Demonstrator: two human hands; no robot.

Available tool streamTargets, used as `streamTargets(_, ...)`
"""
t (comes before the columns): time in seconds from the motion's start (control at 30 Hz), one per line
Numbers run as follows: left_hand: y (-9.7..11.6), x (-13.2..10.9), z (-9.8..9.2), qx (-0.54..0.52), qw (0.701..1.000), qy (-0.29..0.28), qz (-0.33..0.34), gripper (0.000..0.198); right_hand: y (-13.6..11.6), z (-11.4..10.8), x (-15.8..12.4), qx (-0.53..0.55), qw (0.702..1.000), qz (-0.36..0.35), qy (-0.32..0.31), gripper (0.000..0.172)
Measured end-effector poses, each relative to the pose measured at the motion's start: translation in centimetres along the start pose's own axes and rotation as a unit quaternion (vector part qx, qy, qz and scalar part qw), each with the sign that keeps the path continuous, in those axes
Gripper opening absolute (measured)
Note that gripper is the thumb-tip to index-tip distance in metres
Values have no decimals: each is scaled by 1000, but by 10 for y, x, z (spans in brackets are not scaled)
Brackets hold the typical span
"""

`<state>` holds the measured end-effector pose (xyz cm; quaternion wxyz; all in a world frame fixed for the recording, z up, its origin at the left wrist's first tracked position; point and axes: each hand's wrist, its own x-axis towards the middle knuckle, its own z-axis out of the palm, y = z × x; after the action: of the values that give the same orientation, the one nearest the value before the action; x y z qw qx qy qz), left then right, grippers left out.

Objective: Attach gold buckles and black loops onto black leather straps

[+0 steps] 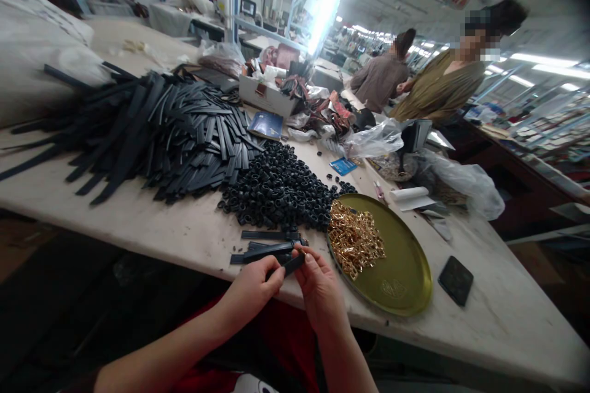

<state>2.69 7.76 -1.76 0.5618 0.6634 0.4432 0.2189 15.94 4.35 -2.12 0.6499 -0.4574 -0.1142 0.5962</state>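
A short dark strap (293, 264) is held between my two hands at the table's front edge. My left hand (259, 285) pinches its left part, and my right hand (318, 282) grips its right end, where a small gold-coloured piece shows at the fingertips. Just behind my hands a few dark straps (267, 249) lie on the table. Beyond them is a heap of small black loops (281, 187). To the right, gold buckles (357, 236) are piled on the left part of a round gold-green tray (408, 264).
A large pile of dark strips (184, 129) covers the table's left. A black phone-like object (456, 280) lies right of the tray. Behind are a white box (265, 95), a blue card (343, 166) and plastic bags (378, 138). Two people stand beyond the table.
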Motion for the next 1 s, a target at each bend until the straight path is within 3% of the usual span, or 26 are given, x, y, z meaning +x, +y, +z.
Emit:
streamTargets(0.13,1,0,-1,7,1000,16,14,28,8,3,-2,56,998,13,5,24)
streamTargets(0.43,-6,11,-2,74,996,20,-39,21,13,-3,7,102,992,36,65,15)
streamTargets(0.63,-10,11,-1,10,998,20,-58,24,12,-9,13,114,988,60,81,24)
streamTargets(0.8,-9,15,4,-91,995,4,-40,29,15,-7,4,-37,996,-32,78,28)
streamTargets(0.9,-9,18,8,-80,996,14,-27,27,19,-7,-3,-203,971,-112,55,28)
streamTargets(1.0,-10,17,9,-50,998,16,-17,25,23,-10,-6,-287,947,-144,25,28)
